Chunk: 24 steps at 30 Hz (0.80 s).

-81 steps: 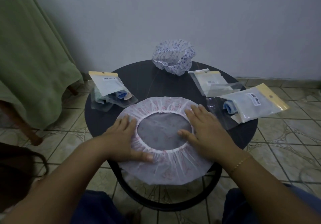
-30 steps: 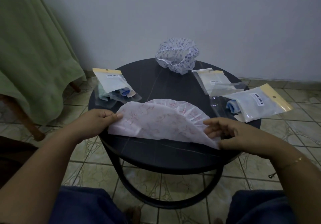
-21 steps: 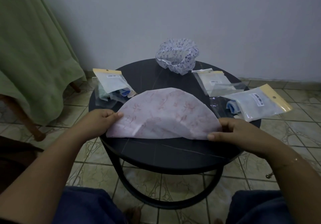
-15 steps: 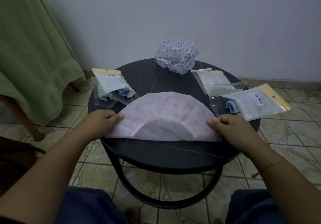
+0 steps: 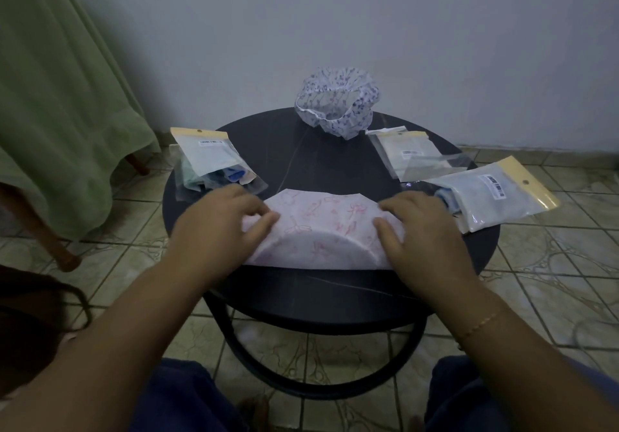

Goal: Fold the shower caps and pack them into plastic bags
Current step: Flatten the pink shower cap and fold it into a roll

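Two hands: both down on the pink cap, one at each end.
Pink cap (image 5: 315, 227): folded to a half-round, straight edge toward the person, lying flat on the table near 6 o'clock; inner arc of the elastic shows through the top layer.
Left hand (image 5: 217, 227): palm down on the cap's left end, fingers loosely spread and pressing, thumb tip lying on the fabric; blurred, so can't tell if it pinches the edge.
Right hand (image 5: 425, 230): flat on the cap's right end, fingers straight, thumb out on the fabric, pressing, nothing gripped; thin gold bracelet (image 5: 482, 324) on the wrist.
Table (image 5: 321, 291): round, dark top, black ring frame below.
Blue-print cap (image 5: 336, 106): unfolded, puffed up, at 12 o'clock on the far rim, well apart from the hands.
Left bag (image 5: 214, 163): approx. 10 o'clock, yellow header strip, white label, blue and green fabric inside; its near corner just beside the left hand's fingers.
Flat bags (image 5: 415, 153): approx. 2 o'clock, clear, look unfilled, overlapping.
Right bag (image 5: 495, 193): 3 o'clock, yellow header, barcode label, filled w/ pale fabric, sticking out past the table rim; its near end just beside the right hand.
Green cloth (image 5: 60, 96): hangs over furniture at 9 o'clock, off the table.
Floor (image 5: 552, 264): patterned tiles.
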Tool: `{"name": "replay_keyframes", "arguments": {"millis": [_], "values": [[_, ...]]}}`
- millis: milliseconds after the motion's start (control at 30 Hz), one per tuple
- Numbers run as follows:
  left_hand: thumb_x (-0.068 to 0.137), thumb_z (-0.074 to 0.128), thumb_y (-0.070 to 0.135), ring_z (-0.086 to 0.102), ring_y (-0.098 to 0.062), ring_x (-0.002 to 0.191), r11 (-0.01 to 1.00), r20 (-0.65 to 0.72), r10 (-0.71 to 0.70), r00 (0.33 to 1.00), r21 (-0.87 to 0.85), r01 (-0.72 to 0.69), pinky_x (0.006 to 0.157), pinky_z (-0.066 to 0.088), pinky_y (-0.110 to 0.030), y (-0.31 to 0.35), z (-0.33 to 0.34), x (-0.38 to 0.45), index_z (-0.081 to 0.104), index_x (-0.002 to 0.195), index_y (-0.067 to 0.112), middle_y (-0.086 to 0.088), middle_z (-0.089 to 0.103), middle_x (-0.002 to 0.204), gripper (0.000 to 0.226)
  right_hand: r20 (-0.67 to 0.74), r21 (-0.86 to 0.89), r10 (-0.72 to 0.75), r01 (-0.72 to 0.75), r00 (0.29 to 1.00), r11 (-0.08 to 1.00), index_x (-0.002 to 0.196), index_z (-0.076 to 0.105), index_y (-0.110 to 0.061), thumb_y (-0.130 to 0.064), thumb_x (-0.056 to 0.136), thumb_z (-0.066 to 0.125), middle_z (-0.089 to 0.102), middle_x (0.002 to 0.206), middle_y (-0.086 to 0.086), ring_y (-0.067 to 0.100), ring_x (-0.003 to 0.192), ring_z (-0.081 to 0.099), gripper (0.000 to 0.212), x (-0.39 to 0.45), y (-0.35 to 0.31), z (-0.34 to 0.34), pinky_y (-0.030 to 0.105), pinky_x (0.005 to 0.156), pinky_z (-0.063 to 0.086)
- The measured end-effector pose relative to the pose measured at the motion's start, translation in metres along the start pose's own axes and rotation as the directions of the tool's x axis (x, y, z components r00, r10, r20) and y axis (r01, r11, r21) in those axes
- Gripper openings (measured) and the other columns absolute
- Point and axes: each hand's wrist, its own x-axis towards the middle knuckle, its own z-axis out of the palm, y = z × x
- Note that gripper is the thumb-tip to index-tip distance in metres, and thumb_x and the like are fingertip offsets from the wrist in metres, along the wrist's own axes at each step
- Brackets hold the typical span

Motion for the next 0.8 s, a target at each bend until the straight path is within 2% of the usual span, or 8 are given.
{"name": "replay_keyframes", "arguments": {"millis": [67,133,200,267,300,400,600,800], "values": [[0.088,0.039,0.052,0.057,-0.014,0.101,0.973,0.042,0.225,0.973,-0.059,-0.223,0.082,0.042,-0.028,0.017,0.009,-0.002,0.071,0.100,0.030,0.010,0.063,0.107,0.041,0.066,0.010,-0.109,0.109,0.992,0.994,0.118,0.063,-0.015,-0.038,0.088,0.039,0.060,0.123,0.004,0.023,0.118,0.051,0.045,0.001,-0.012,0.010,0.038,0.091,0.040],[0.089,0.033,0.050,0.052,-0.025,0.121,0.938,0.103,0.347,0.932,-0.051,-0.343,0.097,0.039,-0.035,0.025,0.026,0.000,0.067,0.115,0.026,-0.002,0.060,0.127,0.049,0.214,-0.020,-0.164,0.172,0.963,0.985,0.135,0.049,-0.018,-0.046,0.085,0.016,0.045,0.143,0.002,0.020,0.136,0.034,0.066,0.004,-0.021,0.023,0.039,0.102,0.033],[0.086,0.017,0.056,0.024,-0.026,0.142,0.954,0.251,0.298,0.921,-0.041,-0.298,0.112,0.021,-0.037,0.030,0.039,0.005,0.047,0.137,0.029,-0.004,0.034,0.151,0.065,0.358,-0.065,-0.135,0.169,0.924,0.983,0.147,0.028,-0.021,-0.049,0.083,0.002,0.021,0.156,-0.001,0.016,0.145,0.011,0.074,0.009,-0.023,0.033,0.038,0.113,0.017],[0.083,0.002,0.061,-0.003,-0.019,0.146,0.976,0.360,0.203,0.911,0.002,-0.218,0.116,0.002,-0.033,0.028,0.053,0.010,0.020,0.148,0.036,0.002,0.006,0.159,0.072,0.442,-0.109,-0.078,0.140,0.894,0.984,0.150,0.014,-0.023,-0.045,0.094,0.009,0.006,0.159,-0.003,0.014,0.146,-0.001,0.060,0.014,-0.019,0.042,0.039,0.116,0.006],[0.087,0.003,0.061,-0.009,-0.017,0.146,0.980,0.399,0.168,0.901,0.035,-0.198,0.116,-0.002,-0.033,0.027,0.058,0.012,0.011,0.148,0.038,0.004,-0.002,0.159,0.066,0.479,-0.125,-0.048,0.122,0.876,0.985,0.150,0.010,-0.024,-0.043,0.098,0.014,0.002,0.159,-0.003,0.014,0.145,-0.004,0.056,0.015,-0.017,0.045,0.041,0.116,0.002],[0.097,0.015,0.053,-0.013,-0.017,0.145,0.984,0.485,0.103,0.869,0.078,-0.160,0.116,-0.006,-0.036,0.025,0.067,0.016,-0.001,0.147,0.042,0.006,-0.010,0.158,0.054,0.548,-0.157,0.012,0.089,0.836,0.984,0.150,0.004,-0.028,-0.045,0.099,0.016,-0.003,0.159,-0.007,0.013,0.145,-0.008,0.055,0.016,-0.013,0.052,0.046,0.116,-0.003],[0.094,0.015,0.060,-0.012,-0.018,0.145,0.989,0.485,0.070,0.872,0.083,-0.126,0.117,-0.005,-0.039,0.019,0.071,0.016,-0.003,0.144,0.049,0.012,-0.009,0.158,0.054,0.567,-0.140,0.018,0.074,0.824,0.987,0.149,0.000,-0.033,-0.051,0.098,0.016,-0.006,0.158,-0.010,0.011,0.145,-0.008,0.057,0.017,-0.008,0.057,0.045,0.116,-0.005],[0.081,0.003,0.072,-0.015,-0.015,0.144,0.997,0.534,-0.012,0.845,0.075,-0.033,0.115,-0.008,-0.032,-0.008,0.059,0.011,-0.004,0.145,0.047,0.013,-0.012,0.157,0.069,0.586,-0.126,0.023,0.063,0.810,0.990,0.148,-0.002,-0.038,-0.056,0.096,0.014,-0.007,0.158,-0.010,0.010,0.145,-0.009,0.058,0.016,-0.002,0.053,0.040,0.117,-0.006]]}}
